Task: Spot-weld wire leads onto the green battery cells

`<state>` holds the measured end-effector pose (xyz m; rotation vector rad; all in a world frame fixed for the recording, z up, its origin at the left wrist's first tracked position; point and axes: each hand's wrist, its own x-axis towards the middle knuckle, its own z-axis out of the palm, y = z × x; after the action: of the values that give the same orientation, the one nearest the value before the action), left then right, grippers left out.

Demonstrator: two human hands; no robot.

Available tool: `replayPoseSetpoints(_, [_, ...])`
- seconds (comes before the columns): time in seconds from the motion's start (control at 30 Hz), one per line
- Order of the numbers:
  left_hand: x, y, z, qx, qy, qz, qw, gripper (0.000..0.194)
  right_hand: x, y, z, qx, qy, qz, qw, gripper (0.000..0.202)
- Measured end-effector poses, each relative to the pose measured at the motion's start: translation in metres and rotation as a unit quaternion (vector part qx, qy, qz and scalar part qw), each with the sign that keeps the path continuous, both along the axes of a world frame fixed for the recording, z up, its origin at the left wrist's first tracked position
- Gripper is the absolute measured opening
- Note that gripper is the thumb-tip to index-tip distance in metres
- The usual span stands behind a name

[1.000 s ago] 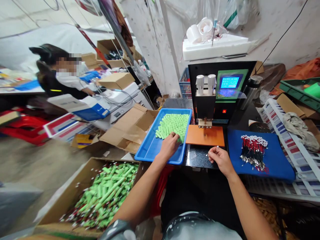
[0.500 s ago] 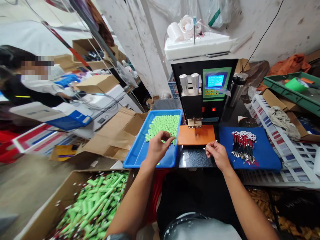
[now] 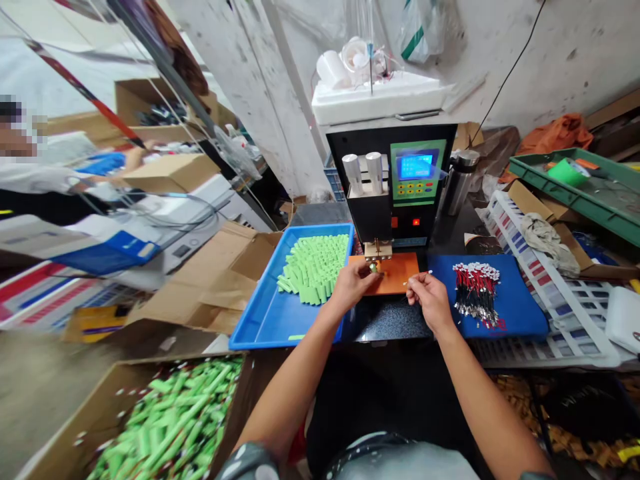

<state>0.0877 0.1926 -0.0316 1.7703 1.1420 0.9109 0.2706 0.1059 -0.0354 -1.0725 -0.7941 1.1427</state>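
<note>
My left hand (image 3: 351,285) is closed around a green battery cell (image 3: 373,268), its end turned up under the electrodes of a black spot welder (image 3: 367,223). Below lies the orange plate (image 3: 397,272). My right hand (image 3: 431,299) pinches a thin wire lead (image 3: 405,283) with small white tips, just off the plate's right edge. To the left, a blue tray (image 3: 250,323) carries many green battery cells (image 3: 317,263). On the right, a bundle of red and black wire leads (image 3: 475,293) with white connectors rests on a blue mat (image 3: 523,300).
A cardboard box (image 3: 65,433) of green cells with leads stands low at left. White plastic crates (image 3: 585,333) and a green tray (image 3: 590,193) are at right. A steel flask (image 3: 460,180) stands beside the welder. Another person's arm (image 3: 55,177) shows far left.
My left hand has moved right from the tray to the welder, bringing a green battery cell under its electrodes. My right hand stays beside the plate with the lead. The view has shifted slightly.
</note>
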Motion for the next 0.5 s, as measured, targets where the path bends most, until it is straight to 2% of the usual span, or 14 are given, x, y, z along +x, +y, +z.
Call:
replayPoseSetpoints(0.13, [0.005, 0.002, -0.010, -0.010, -0.020, -0.008, 1.000, 0.030, -0.008, 0.021, 0.009, 0.014, -0.017, -0.029, 0.999, 0.031])
replayPoseSetpoints(0.23, [0.010, 0.002, -0.015, -0.026, -0.057, -0.013, 0.998, 0.032, -0.016, 0.038, 0.010, 0.024, -0.026, -0.035, 0.999, 0.030])
replayPoseSetpoints(0.37, [0.013, -0.001, -0.012, -0.015, -0.077, -0.010, 0.997, 0.032, -0.025, 0.055, 0.006, 0.023, -0.032, -0.027, 0.999, 0.027])
replayPoseSetpoints(0.5, [0.014, -0.003, -0.007, 0.013, -0.054, 0.010, 0.998, 0.027, -0.031, 0.062, 0.003, 0.036, -0.047, -0.018, 0.998, 0.021])
